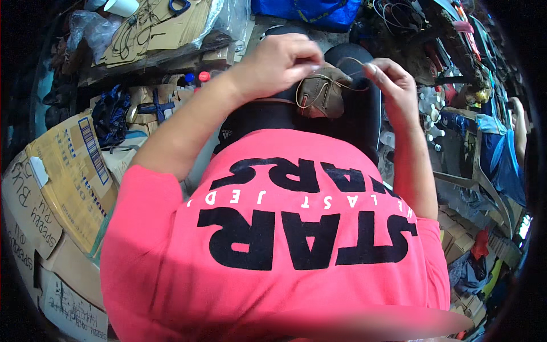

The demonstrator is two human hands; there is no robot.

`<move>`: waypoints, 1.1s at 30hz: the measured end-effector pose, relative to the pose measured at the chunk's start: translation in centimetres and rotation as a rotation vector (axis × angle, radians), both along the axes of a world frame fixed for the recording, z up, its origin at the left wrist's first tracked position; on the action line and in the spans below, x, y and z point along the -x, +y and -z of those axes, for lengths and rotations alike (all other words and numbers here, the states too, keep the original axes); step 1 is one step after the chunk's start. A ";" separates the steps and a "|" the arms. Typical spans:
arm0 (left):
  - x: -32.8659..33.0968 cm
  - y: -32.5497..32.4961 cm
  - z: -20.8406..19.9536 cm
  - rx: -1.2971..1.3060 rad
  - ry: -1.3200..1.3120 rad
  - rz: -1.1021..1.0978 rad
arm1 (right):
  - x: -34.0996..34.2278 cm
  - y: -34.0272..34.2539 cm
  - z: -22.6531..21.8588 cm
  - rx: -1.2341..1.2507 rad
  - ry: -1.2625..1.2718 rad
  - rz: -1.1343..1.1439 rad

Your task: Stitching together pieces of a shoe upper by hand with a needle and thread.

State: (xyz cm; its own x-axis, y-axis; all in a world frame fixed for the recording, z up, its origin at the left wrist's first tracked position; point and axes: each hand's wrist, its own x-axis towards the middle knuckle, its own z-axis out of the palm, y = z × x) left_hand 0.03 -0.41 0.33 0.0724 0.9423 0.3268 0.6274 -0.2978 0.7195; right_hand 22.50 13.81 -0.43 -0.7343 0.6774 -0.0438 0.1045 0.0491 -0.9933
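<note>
A brown leather shoe (320,98) with a thin tan lace (329,81) lies on my lap, between my dark-clad thighs. Loops of the lace stand out over its top and sides. My left hand (283,64) hovers just above and left of the shoe, its fingers curled together; whatever is between the fingertips is hidden. To the right of the shoe, my right hand (394,85) is raised with thumb and forefinger pinched on the lace, which arcs from the shoe to the fingertips.
Marked cardboard boxes (74,171) stack up at my left. Flat cardboard pieces (165,34) with a coiled cord lie far left. A blue bag (310,12) sits ahead. Small white bottles (431,117) stand at right, and another person's arm (519,128) shows near the right rim.
</note>
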 end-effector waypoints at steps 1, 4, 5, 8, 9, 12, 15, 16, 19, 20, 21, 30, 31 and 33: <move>-1.0 0.8 0.7 0.003 -0.140 -0.009 | 1.1 -0.6 0.5 0.037 0.107 0.008; -3.8 2.4 1.9 0.175 -0.787 0.069 | 2.8 -1.6 2.2 0.258 0.310 -0.006; -4.0 2.5 2.4 0.174 -0.788 0.068 | 3.0 -1.6 2.7 0.299 0.325 0.010; -4.3 2.9 3.2 0.194 -1.189 0.066 | 3.0 -1.5 3.0 0.483 0.407 0.053; -4.1 3.0 3.4 0.193 -1.189 0.065 | 3.1 -1.4 3.1 0.483 0.407 0.051; -3.7 3.1 3.4 0.187 -1.192 0.046 | 3.1 -1.4 3.8 0.459 0.431 0.123; -2.3 2.1 2.4 0.030 -1.122 -0.069 | 1.9 -0.7 4.1 0.386 0.410 0.253; -0.7 1.5 1.8 -0.018 -1.156 -0.148 | 0.8 0.6 4.3 0.423 0.455 0.270; 5.8 -0.7 2.2 -0.043 -1.379 -0.157 | -3.3 4.8 4.0 0.704 0.671 0.315; 6.0 -1.1 1.8 -0.013 -1.450 -0.080 | -3.1 4.8 3.0 0.794 0.708 0.293; 5.8 -1.6 1.7 -0.021 -1.446 -0.097 | -0.6 2.6 -0.5 0.823 0.675 0.435; 2.8 -3.4 0.7 0.099 0.461 -0.146 | -2.3 -0.1 -2.9 -0.602 -0.704 -0.232; 3.3 -3.9 0.5 0.116 0.570 -0.150 | -2.5 -0.5 -3.1 -0.768 -0.798 -0.240; 4.4 -5.1 0.4 0.104 0.537 -0.144 | -4.7 -0.8 -3.1 -0.815 -0.832 -0.236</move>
State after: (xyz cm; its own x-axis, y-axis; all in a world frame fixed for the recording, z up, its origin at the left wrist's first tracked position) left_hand -4.40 -5.49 -0.10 0.0713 0.9802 0.1846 0.9425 -0.1268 0.3092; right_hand 27.23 12.99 2.68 -0.7944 0.5785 -0.1851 0.6066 0.7398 -0.2910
